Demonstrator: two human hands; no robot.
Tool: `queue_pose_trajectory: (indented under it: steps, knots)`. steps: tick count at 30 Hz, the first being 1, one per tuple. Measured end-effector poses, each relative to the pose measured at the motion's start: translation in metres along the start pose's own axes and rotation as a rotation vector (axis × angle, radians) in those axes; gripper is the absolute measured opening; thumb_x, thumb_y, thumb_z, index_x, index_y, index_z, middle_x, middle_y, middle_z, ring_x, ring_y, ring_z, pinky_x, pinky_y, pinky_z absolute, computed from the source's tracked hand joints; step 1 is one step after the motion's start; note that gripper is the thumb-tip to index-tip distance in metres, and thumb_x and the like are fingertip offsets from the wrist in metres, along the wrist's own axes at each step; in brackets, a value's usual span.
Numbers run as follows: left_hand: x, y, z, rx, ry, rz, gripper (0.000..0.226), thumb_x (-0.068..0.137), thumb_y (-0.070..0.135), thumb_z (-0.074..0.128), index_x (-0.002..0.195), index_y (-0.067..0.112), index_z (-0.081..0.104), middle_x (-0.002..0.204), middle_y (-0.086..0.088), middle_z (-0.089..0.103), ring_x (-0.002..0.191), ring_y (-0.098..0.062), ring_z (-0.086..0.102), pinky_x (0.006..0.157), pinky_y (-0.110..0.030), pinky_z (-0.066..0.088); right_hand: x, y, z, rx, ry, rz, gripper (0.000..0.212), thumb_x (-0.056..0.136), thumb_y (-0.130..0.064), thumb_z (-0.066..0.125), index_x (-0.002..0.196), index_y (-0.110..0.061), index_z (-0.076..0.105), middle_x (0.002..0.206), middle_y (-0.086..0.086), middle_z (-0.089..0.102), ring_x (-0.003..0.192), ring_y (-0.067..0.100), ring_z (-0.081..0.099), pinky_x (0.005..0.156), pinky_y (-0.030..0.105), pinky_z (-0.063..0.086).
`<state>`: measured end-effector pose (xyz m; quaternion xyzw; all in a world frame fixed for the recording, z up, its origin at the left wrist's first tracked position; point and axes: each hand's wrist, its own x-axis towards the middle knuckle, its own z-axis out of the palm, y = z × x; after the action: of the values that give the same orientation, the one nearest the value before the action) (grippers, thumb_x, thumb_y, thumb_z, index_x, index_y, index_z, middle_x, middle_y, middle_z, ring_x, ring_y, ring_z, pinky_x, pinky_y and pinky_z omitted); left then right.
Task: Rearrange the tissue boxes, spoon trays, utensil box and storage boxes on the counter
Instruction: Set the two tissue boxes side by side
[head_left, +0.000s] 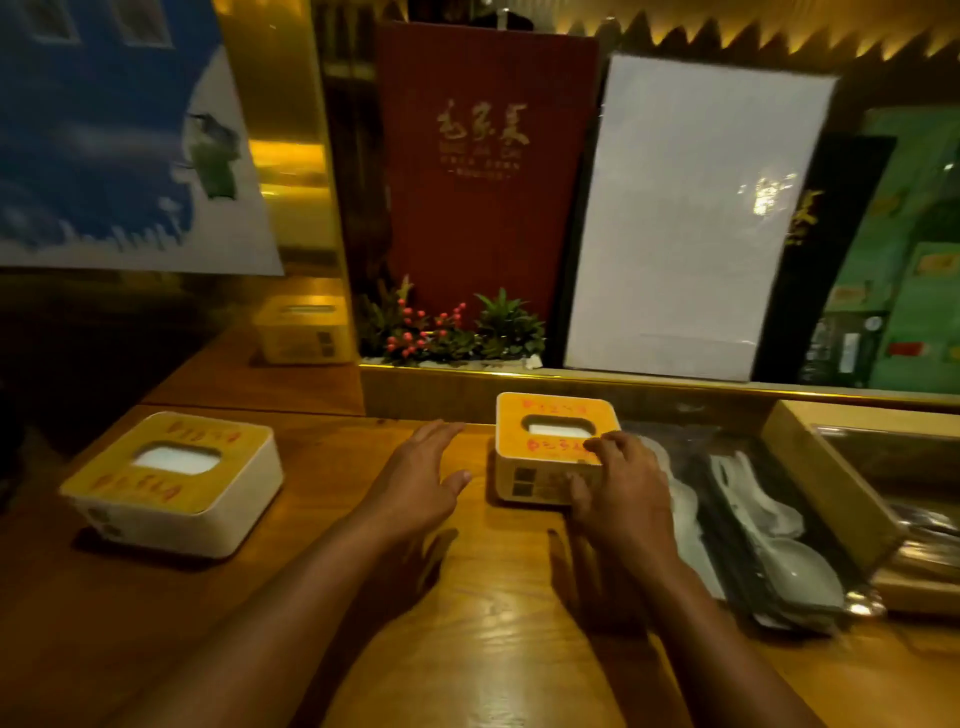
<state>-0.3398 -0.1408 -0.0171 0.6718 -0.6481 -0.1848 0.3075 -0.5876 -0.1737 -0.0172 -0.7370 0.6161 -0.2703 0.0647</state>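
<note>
Resting on the near right corner of a tissue box (556, 449), the right hand (621, 488) has its grip closed on it, fingers on the yellow lid and thumb on the front wall. The left hand (423, 483) hovers just left of that box, grip released, fingers spread, touching nothing. Both are over a wooden table (467, 649) under dim amber light. A second tissue box (174, 483) sits well apart at the left, white tissue showing in its slot. Just right of the held box lies a dark spoon tray (753, 540) holding white spoons, and beside it a wooden box (831, 499). Behind, a ledge carries a red menu (483, 171), a white board (691, 218) and a small plant (452, 327).
</note>
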Motion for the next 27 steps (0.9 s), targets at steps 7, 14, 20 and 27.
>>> queue_pose_trajectory:
  steps: [7, 14, 20, 27]
  knots:
    - [-0.072, -0.07, -0.112, 0.082, 0.329, -0.067, 0.037, 0.09, 0.028, 0.068, 0.127, 0.031, 0.062, 0.129, 0.005, 0.061, 0.113, -0.017, 0.059, 0.092, -0.042, 0.054, -0.042, -0.122, 0.04, 0.269, -0.243, -0.21, 0.026, 0.094, -0.038, 0.067, 0.118, -0.032, 0.058, 0.1, -0.012, 0.064, 0.09, 0.003, 0.058, 0.073, 0.011, 0.045]
    - [-0.122, -0.176, -0.2, 0.08, 0.449, -0.216, 0.038, 0.087, 0.023, 0.073, 0.12, 0.035, 0.061, 0.129, -0.001, 0.055, 0.11, -0.023, 0.058, 0.08, -0.039, 0.056, -0.081, -0.25, 0.122, 0.313, -0.339, -0.282, 0.063, 0.088, -0.054, 0.066, 0.142, -0.041, 0.038, 0.126, -0.005, 0.061, 0.114, 0.016, 0.059, 0.09, 0.038, 0.054]
    - [-0.124, -0.239, -0.231, -0.021, 0.309, -0.358, 0.056, 0.087, 0.04, 0.072, 0.137, 0.03, 0.05, 0.145, -0.006, 0.047, 0.125, -0.029, 0.052, 0.086, -0.042, 0.051, -0.095, -0.316, 0.162, 0.247, -0.252, -0.301, 0.057, 0.085, -0.054, 0.069, 0.134, -0.04, 0.045, 0.147, 0.0, 0.034, 0.129, 0.023, 0.047, 0.091, 0.039, 0.058]
    - [-0.107, -0.242, -0.209, -0.158, 0.151, -0.223, 0.058, 0.081, 0.034, 0.08, 0.132, 0.029, 0.053, 0.138, -0.005, 0.054, 0.105, -0.022, 0.061, 0.07, -0.037, 0.062, -0.089, -0.306, 0.168, 0.11, -0.096, -0.221, 0.044, 0.084, -0.05, 0.073, 0.117, -0.032, 0.051, 0.142, 0.002, 0.041, 0.121, 0.02, 0.05, 0.078, 0.037, 0.059]
